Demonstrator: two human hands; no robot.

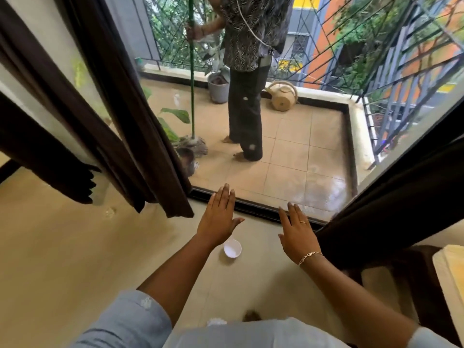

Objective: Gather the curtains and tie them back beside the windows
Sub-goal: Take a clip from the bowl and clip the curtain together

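Hovering left hand (pixel 219 217), right hand (pixel 297 232), between curtains (pixel 140 126)

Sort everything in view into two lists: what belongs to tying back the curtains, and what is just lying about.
Job in hand: left curtain, right curtain, left hand, right hand, both hands open.
Lying about: white cup, grey plant pot, tan watering can.

beige tiled floor (pixel 62 247), small white cup (pixel 232 248) lying on it

Both hands (pixel 219 217) (pixel 297 231) outstretched, flat.
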